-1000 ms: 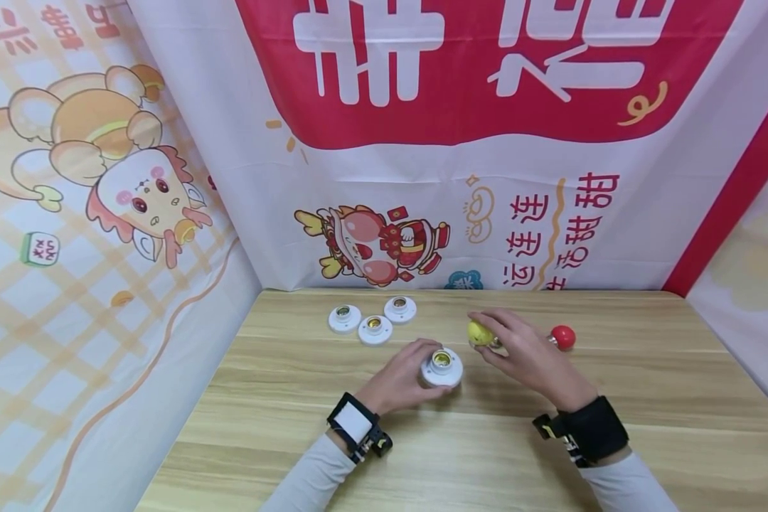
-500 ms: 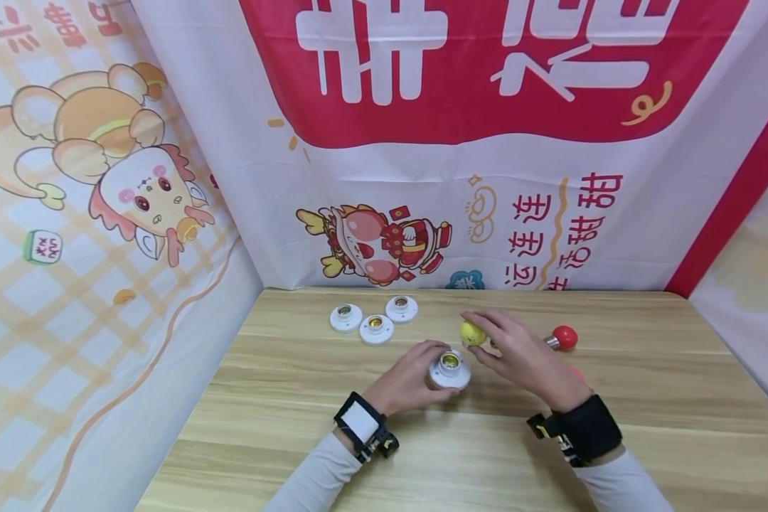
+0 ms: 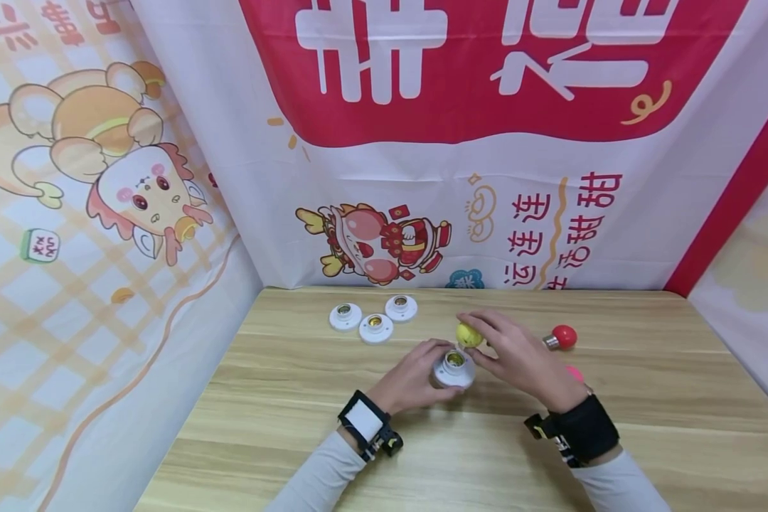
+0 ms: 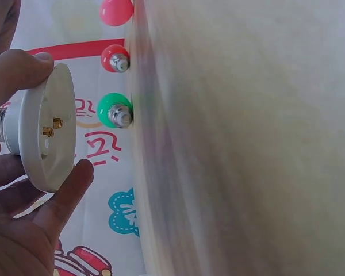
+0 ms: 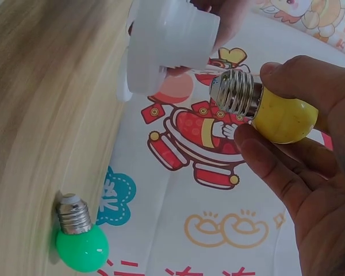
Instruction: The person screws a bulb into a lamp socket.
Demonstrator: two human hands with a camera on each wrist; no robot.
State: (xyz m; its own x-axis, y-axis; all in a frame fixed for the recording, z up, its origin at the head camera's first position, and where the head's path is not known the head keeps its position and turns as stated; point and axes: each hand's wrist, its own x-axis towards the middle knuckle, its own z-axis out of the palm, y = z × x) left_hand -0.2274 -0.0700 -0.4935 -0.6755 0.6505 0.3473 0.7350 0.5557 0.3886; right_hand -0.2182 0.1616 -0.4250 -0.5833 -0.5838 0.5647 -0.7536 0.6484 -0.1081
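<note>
While three white sockets [image 3: 374,333] sit at left on the wooden table [image 3: 281,384], the left hand [image 3: 406,384] grips a raised fourth socket [image 3: 454,377], the right hand [image 3: 521,357] pinches a yellow bulb [image 3: 468,335] just apart from that socket, its threaded base [image 5: 234,94] turned toward it, and a red bulb [image 3: 564,336] lies farther right.

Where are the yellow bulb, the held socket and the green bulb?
Yellow bulb [image 5: 284,119], right wrist view: globe.
Held socket [image 4: 31,131], left wrist view: base rim.
Green bulb [image 5: 82,248], right wrist view: globe.
</note>
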